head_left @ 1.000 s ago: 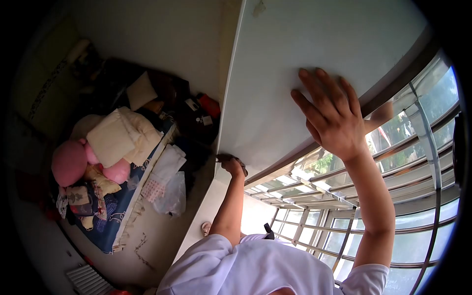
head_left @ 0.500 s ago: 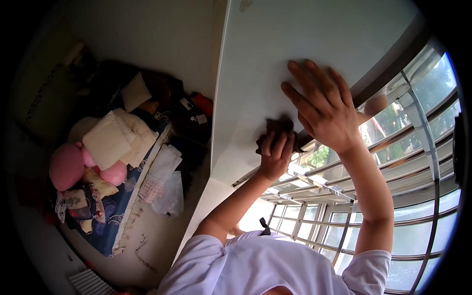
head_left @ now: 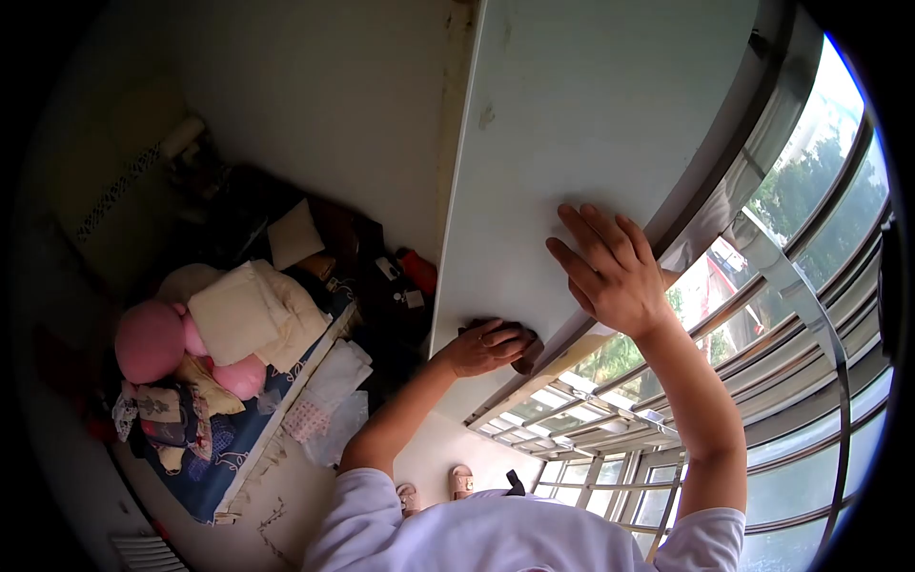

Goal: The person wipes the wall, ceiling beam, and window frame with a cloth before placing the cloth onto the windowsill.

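Note:
My left hand [head_left: 481, 349] is closed over a dark brown cloth [head_left: 527, 357], pressing it on a pale, smooth sill-like surface [head_left: 562, 124] close to its lower end. The cloth is bunched up and shows on both sides of the fingers. Farther up the same surface, my right hand [head_left: 618, 272] rests with its fingers spread and holds nothing. It lies near the dark frame edge [head_left: 705, 186] along the window side.
Window bars [head_left: 753, 286] and glass run down the right. At left, a low bed [head_left: 243, 448] carries cushions [head_left: 238, 310], pink rounded things [head_left: 151, 341] and folded cloths. Plastic bags [head_left: 338, 419] lie beside it. Sandals [head_left: 462, 481] show on the floor below.
My left hand has slid the cloth down and left along the surface. My right hand sits lower in view, still spread. The camera view has shifted, bringing the sandals into sight.

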Tool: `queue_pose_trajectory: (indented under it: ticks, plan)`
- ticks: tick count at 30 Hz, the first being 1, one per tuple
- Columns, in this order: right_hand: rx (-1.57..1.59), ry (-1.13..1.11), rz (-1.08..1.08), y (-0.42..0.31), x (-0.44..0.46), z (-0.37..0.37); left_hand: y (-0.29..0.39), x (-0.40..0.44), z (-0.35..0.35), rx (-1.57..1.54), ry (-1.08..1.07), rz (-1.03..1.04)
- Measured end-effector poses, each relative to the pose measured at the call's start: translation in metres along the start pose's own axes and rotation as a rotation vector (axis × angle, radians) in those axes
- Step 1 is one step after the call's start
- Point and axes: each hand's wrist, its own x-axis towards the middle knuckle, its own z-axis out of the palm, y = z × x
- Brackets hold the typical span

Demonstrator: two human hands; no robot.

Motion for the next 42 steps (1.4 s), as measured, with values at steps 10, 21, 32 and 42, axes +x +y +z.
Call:
queue_pose_trajectory:
  ticks: [10, 21, 32, 42]
  plan:
    - [0.051, 0.245, -0.001, 0.003, -0.005, -0.004, -0.152, 0.182, -0.119, 0.277, 0.424, -0.442]
    - [0.090, 0.272, 0.175, 0.014, -0.012, -0.036, -0.075, 0.117, -0.062, 0.141, 0.468, -0.733]
    - [-0.041, 0.428, 0.173, 0.016, -0.020, -0.010, -0.213, 0.267, -0.181, 0.356, 0.401, -0.302]
    - [0.042, 0.524, 0.147, 0.019, -0.022, -0.009, -0.230, 0.366, -0.219, 0.408, 0.469, -0.072]
